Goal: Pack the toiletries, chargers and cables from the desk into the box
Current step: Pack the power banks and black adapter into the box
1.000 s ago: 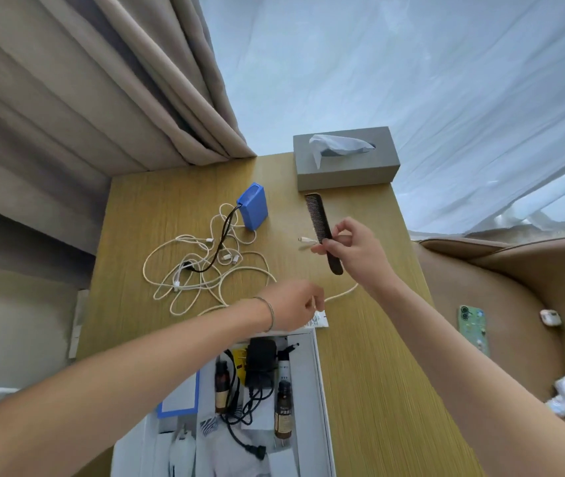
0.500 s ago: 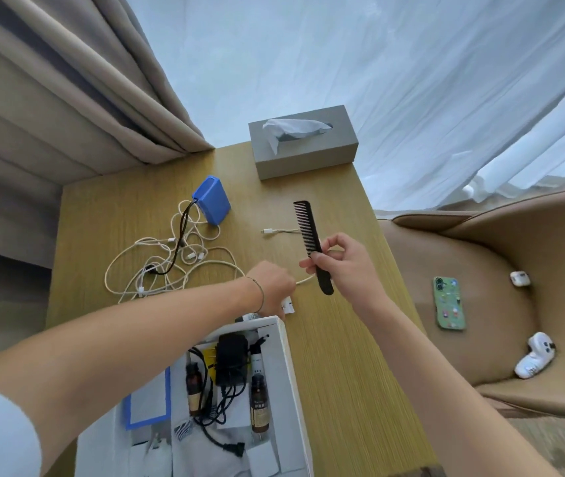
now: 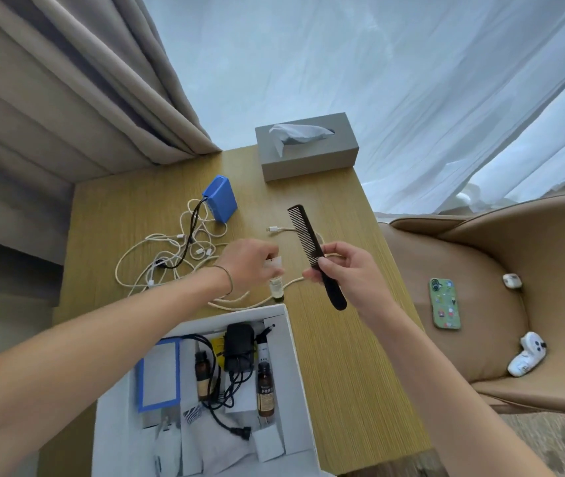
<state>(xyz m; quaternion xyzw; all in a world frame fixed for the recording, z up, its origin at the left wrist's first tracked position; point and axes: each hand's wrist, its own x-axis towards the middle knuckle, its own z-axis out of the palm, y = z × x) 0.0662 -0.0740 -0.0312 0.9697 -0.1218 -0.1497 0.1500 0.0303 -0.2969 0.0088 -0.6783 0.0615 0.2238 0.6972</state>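
Just beyond the open white cardboard box (image 3: 293, 366), a small clear bottle with a white label (image 3: 275, 287) is pinched in the left hand (image 3: 251, 266), and a black plastic comb (image 3: 315, 251) is gripped in the right hand (image 3: 349, 273). Both should probably be lowered flat beside what's already packed, well short of the white cable tangle (image 3: 167, 256).

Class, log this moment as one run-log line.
left hand: holds small bottle | right hand: grips comb | white box: open, part-filled
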